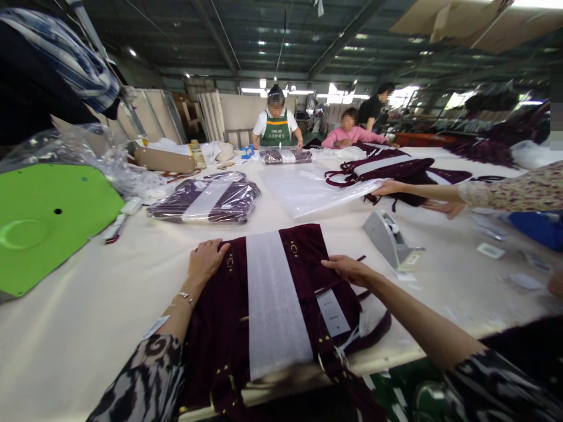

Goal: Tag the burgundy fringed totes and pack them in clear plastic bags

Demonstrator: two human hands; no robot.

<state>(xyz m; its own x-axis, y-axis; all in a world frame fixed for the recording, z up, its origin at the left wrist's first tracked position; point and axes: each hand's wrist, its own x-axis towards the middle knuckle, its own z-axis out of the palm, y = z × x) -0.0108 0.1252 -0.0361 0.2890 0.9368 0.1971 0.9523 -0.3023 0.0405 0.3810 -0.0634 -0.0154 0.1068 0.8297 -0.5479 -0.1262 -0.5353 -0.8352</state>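
A maroon bag (233, 293) with gold buckles lies flat at the table's near edge, its straps hanging toward me. A band of white paper (277, 305) runs down its middle, and a white tag (333, 313) rests on its right side. My left hand (206, 262) grips the bag's upper left corner, fingers together at the edge. At the upper right edge, my right hand (347, 269) pinches the fabric between thumb and fingers.
Beyond are a plastic-wrapped maroon bundle (211, 199), a tape dispenser (389, 240), a clear plastic bag (308, 190) held by another person's hand (391, 187), and more maroon bags (396, 170). A green board (57, 223) is left. Several people stand or sit around the far side.
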